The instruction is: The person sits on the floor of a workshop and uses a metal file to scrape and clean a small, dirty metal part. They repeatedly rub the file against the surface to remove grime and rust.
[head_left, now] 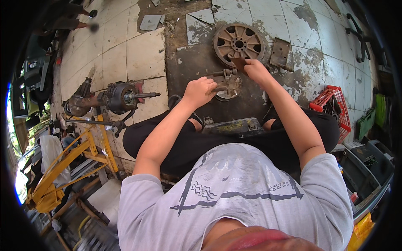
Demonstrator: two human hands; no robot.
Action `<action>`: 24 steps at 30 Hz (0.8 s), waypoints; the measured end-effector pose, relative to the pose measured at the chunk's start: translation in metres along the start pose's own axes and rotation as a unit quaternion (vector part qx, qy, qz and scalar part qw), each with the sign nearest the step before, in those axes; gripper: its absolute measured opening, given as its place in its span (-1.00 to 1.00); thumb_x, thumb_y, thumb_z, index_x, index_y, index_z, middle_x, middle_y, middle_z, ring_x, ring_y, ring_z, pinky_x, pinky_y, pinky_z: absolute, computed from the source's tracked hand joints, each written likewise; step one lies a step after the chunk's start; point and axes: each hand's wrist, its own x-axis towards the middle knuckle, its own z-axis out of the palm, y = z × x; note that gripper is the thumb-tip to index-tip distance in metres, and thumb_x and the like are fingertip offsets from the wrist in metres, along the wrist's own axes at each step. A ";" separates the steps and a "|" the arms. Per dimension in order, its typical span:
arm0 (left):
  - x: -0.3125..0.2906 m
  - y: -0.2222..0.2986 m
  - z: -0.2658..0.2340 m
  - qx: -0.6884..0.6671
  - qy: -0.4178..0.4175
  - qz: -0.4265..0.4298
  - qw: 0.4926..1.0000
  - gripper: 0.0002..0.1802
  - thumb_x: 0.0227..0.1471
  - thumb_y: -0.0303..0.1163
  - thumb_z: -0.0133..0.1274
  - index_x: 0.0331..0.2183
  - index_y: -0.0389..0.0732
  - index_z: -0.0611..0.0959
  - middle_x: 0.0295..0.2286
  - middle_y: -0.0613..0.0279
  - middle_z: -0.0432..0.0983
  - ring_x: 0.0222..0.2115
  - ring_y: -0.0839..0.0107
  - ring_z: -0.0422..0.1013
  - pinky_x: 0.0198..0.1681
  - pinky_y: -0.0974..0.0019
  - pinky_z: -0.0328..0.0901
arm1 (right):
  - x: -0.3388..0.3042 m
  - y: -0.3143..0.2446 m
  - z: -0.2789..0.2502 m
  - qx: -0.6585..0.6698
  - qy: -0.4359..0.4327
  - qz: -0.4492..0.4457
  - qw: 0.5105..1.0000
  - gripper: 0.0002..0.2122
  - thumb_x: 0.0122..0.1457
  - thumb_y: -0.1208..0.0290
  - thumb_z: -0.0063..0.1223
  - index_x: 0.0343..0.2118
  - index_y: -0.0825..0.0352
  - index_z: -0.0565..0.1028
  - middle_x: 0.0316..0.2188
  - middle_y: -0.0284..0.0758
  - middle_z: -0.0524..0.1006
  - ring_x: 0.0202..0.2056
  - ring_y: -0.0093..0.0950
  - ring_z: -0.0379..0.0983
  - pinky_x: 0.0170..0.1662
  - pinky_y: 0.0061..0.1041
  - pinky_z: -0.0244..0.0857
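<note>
My left hand (202, 91) is closed on the left side of a worn metal part (229, 85), which has a bracket-like frame and a rounded end. The part is low over the dark floor between my feet. My right hand (256, 72) is just beyond it to the right, with its fingers wrapped round a flat brown piece (238, 63). That piece points left and overlaps the near rim of a large toothed wheel (228, 37) lying on the floor. I cannot make out its kind, nor whether it touches the metal part.
A rusty metal plate (280, 52) lies right of the wheel. On the left, an axle assembly (115, 99) stands near a yellow frame (90, 144). A black case (234, 125) sits between my legs. At right is a red crate (344, 109). A person's legs (67, 23) show far left.
</note>
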 end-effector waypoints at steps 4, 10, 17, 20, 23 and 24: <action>-0.016 -0.011 0.019 0.065 -0.010 0.082 0.994 -0.64 -0.16 -0.30 0.34 -0.20 0.03 0.72 -0.31 0.51 0.59 -0.22 0.41 0.50 -0.22 0.25 0.45 | 0.009 0.016 -0.011 0.046 0.040 0.006 0.998 -0.63 0.22 0.45 -0.09 0.03 0.40 0.60 -0.43 -0.40 0.52 -0.41 -0.54 0.36 -0.29 -0.45 0.24; -0.014 -0.010 0.025 0.093 -0.012 0.138 0.986 -0.66 -0.15 -0.29 0.31 -0.22 0.06 0.70 -0.33 0.55 0.54 -0.23 0.45 0.46 -0.22 0.30 0.39 | 0.008 0.031 0.009 0.005 0.004 -0.029 1.000 -0.63 0.19 0.46 -0.09 0.00 0.47 0.60 -0.37 -0.24 0.61 -0.30 -0.43 0.50 -0.11 -0.36 0.37; -0.016 -0.010 0.027 0.097 -0.012 0.134 0.986 -0.67 -0.15 -0.29 0.31 -0.23 0.06 0.71 -0.30 0.57 0.56 -0.23 0.45 0.46 -0.23 0.30 0.38 | 0.006 0.028 0.013 -0.039 0.005 -0.057 0.998 -0.60 0.15 0.47 -0.08 0.02 0.43 0.61 -0.37 -0.16 0.62 -0.30 -0.37 0.53 -0.12 -0.33 0.38; -0.014 -0.010 0.025 0.099 0.002 0.124 0.987 -0.69 -0.14 -0.29 0.31 -0.24 0.06 0.71 -0.33 0.58 0.56 -0.23 0.45 0.46 -0.23 0.30 0.39 | 0.007 0.030 0.012 -0.036 0.010 -0.052 0.998 -0.60 0.15 0.47 -0.08 0.02 0.42 0.61 -0.36 -0.15 0.63 -0.30 -0.37 0.53 -0.13 -0.33 0.38; -0.013 -0.011 0.020 0.099 -0.002 0.118 0.988 -0.72 -0.13 -0.29 0.30 -0.26 0.06 0.72 -0.34 0.59 0.57 -0.24 0.46 0.46 -0.23 0.28 0.38 | 0.005 0.028 0.013 -0.023 0.010 -0.052 0.998 -0.60 0.15 0.47 -0.08 0.02 0.43 0.61 -0.37 -0.17 0.63 -0.30 -0.39 0.52 -0.14 -0.34 0.37; -0.013 -0.011 0.020 0.099 -0.003 0.119 0.988 -0.72 -0.13 -0.30 0.30 -0.25 0.06 0.72 -0.34 0.59 0.57 -0.24 0.46 0.46 -0.22 0.28 0.37 | 0.003 0.025 0.013 -0.021 0.011 -0.055 0.998 -0.60 0.15 0.47 -0.08 0.02 0.43 0.61 -0.37 -0.19 0.62 -0.30 -0.40 0.51 -0.15 -0.36 0.36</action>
